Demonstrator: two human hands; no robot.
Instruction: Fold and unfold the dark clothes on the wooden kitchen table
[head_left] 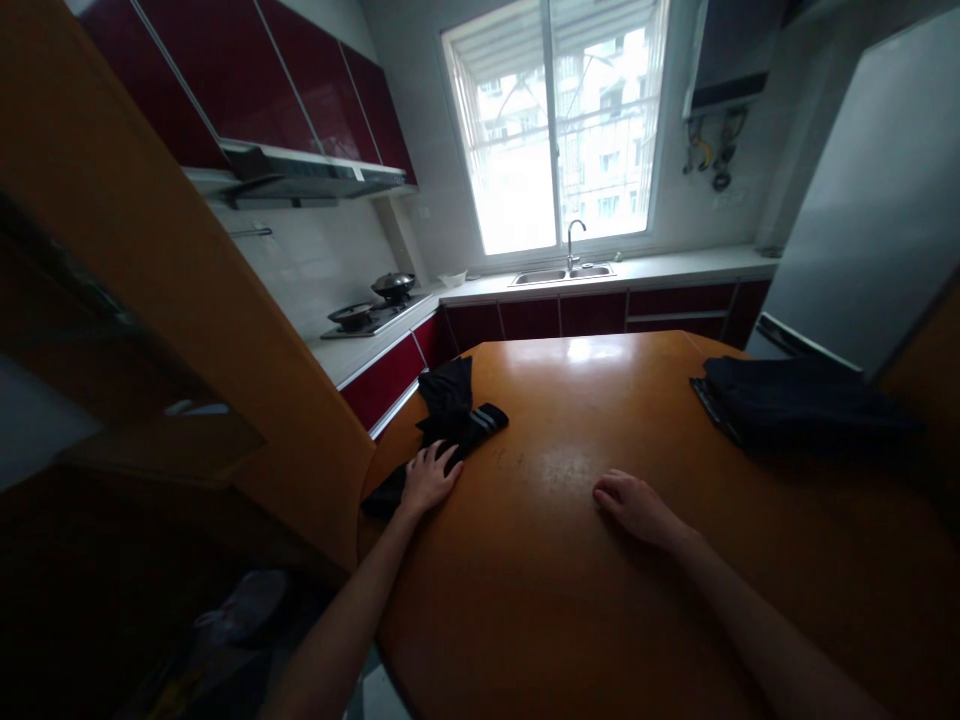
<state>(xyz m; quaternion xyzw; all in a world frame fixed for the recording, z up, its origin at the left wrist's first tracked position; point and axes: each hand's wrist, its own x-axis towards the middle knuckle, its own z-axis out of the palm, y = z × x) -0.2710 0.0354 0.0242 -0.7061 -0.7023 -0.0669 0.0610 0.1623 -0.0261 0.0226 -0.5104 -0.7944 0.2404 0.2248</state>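
My left hand (430,480) lies on a crumpled black cloth garment (448,388) at the left edge of the wooden table (555,570). Its fingers are spread over the fabric. Two pale stripes cross a band-like end of the garment, just beyond my fingertips. Whether this striped part is a separate piece, I cannot tell. Near the middle of the table rests my right hand (637,508), its fingers curled in and nothing visible in them. It touches only the tabletop.
A stack of folded dark cloth (802,405) lies at the table's right side. Beyond the table are a counter with a sink (540,277), a stove holding two pans (393,286), and a window. A wooden cabinet frame (187,290) stands close on the left, a fridge (870,200) on the right.
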